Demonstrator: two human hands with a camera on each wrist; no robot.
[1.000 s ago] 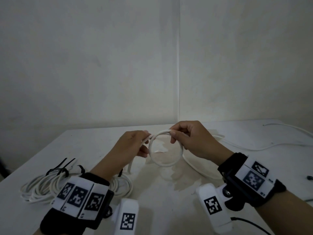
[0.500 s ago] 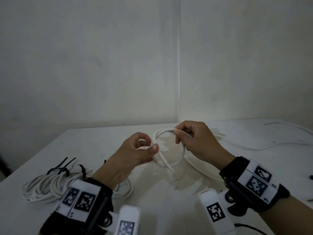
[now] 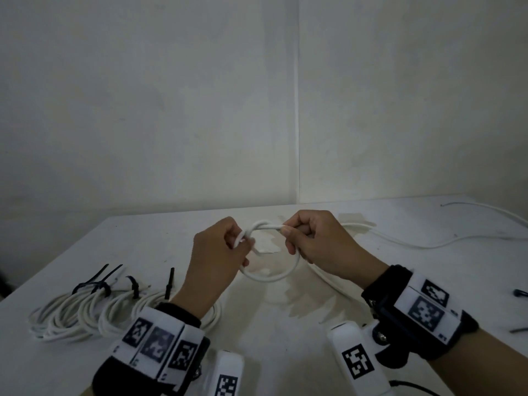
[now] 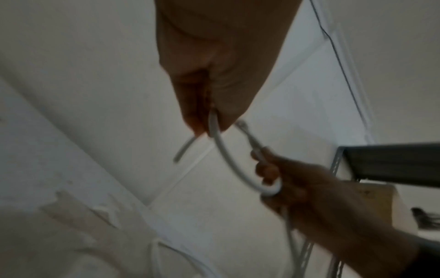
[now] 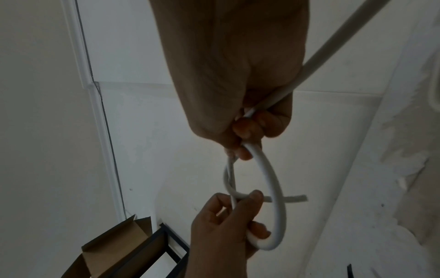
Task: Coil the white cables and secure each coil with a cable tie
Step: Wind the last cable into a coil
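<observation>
- A white cable point(image 3: 270, 277) hangs as one small loop just above the tabletop point(image 3: 160, 241), held between two hands; it is the start of a coil, with no tie on it yet.
- The left hand point(image 3: 220, 252) has fingers and thumb curled in a pinch on the loop's left side, where the strands cross and the short free end sticks out.
- The right hand point(image 3: 320, 244) is curled round the loop's upper right; the long uncoiled run point(image 3: 414, 244) leaves behind this hand and trails right and away across the tabletop.
- Judged from that layout, the next turn depends on the slack, which lies on the right hand's side; that hand is the nearer one to draw it in while the left pins the crossing. The loop's plane faces roughly toward the wearer.
- The right wrist view shows the cable end point(image 5: 296, 198) poking through the loop past the left hand's fingers point(image 5: 254, 197), a detail the head view hides behind the knuckles.
- The left wrist view shows the loop point(image 4: 228, 156) hanging between the two hands, but is blurred.
- Only the head view takes in the finished coils point(image 3: 85, 312) at lower left, bound with black cable ties point(image 3: 98, 284), and another loose white cable point(image 3: 491, 210) far right.
</observation>
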